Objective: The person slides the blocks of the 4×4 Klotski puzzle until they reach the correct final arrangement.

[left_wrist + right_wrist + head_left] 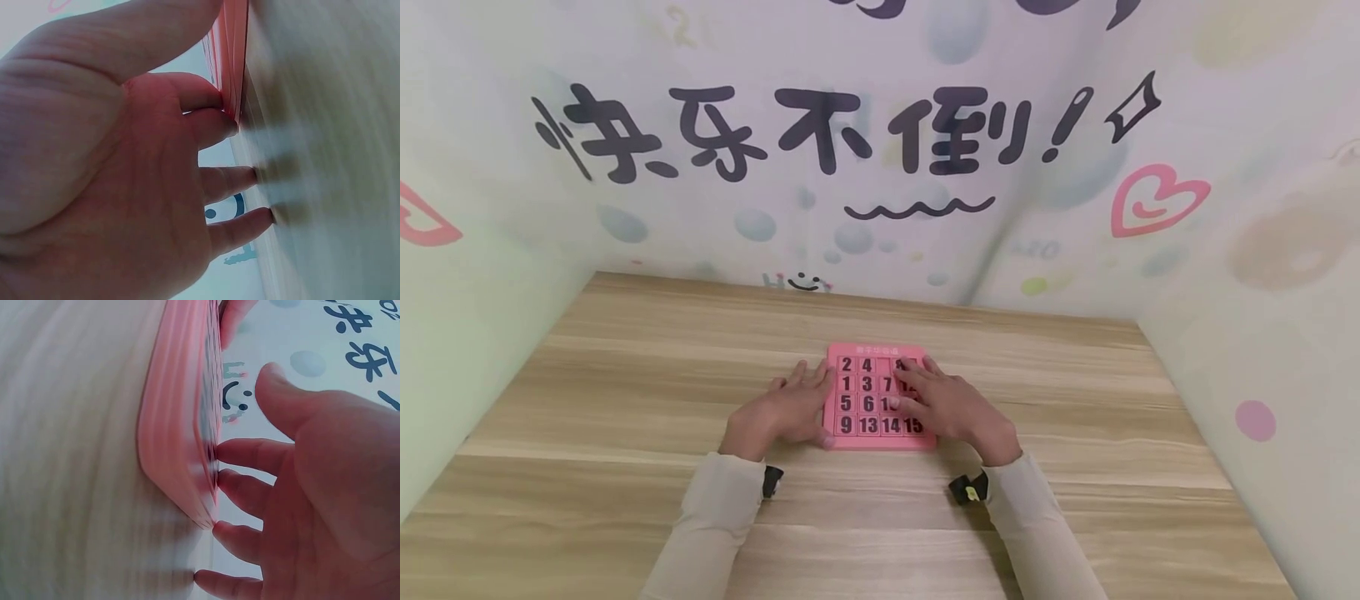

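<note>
A pink sliding number puzzle (880, 445) lies flat on the table, its black-numbered tiles facing up. The top row shows a gap to the right of the 4 tile (867, 365). My left hand (784, 410) rests along the puzzle's left side, thumb by the near corner and fingers spread. In the left wrist view two fingertips touch the pink side (232, 50), while the other two reach the tabletop. From the right, my right hand (953, 406) lies over the right-hand columns, fingertips on the tiles and thumb raised in its wrist view. Its fingers partly cover several tiles.
The wood-grain table (625, 492) runs back to a printed wall (880, 242) with black lettering and a pink heart. Side walls (1247, 358) enclose the table at left and right. Both wrists wear a black strap (967, 489) below pale sleeves (1037, 517).
</note>
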Demonstrator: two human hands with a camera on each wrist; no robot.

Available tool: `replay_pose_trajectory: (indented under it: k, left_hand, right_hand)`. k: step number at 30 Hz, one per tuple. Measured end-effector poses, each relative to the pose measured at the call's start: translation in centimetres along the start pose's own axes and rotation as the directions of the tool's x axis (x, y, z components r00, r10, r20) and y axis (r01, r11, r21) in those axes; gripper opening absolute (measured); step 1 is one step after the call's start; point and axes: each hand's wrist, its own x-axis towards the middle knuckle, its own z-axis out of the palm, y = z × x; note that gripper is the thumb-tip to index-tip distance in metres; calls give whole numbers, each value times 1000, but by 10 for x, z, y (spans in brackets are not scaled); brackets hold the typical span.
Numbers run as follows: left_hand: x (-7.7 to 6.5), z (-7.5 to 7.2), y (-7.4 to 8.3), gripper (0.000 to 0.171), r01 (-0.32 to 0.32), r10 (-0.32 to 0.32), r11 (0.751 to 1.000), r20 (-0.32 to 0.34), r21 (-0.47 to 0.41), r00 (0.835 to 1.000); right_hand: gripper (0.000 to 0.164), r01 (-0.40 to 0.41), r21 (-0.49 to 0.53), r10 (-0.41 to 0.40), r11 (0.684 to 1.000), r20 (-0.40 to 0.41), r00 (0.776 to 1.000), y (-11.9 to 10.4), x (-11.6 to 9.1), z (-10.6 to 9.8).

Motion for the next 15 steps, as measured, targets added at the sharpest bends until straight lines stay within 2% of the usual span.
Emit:
replay_pose_trajectory:
  k: [8, 15]
  left_hand:
    - [0, 0, -1, 103, -5, 5, 1000, -8, -12, 1000]
    - [-1, 1, -2, 103, -11, 10, 1000, -9, -14, 1000]
  right_hand:
    - [62, -37, -17, 37, 999, 23, 999, -1, 1, -2]
    - [61, -41, 38, 39, 998, 44, 998, -2, -1, -4]
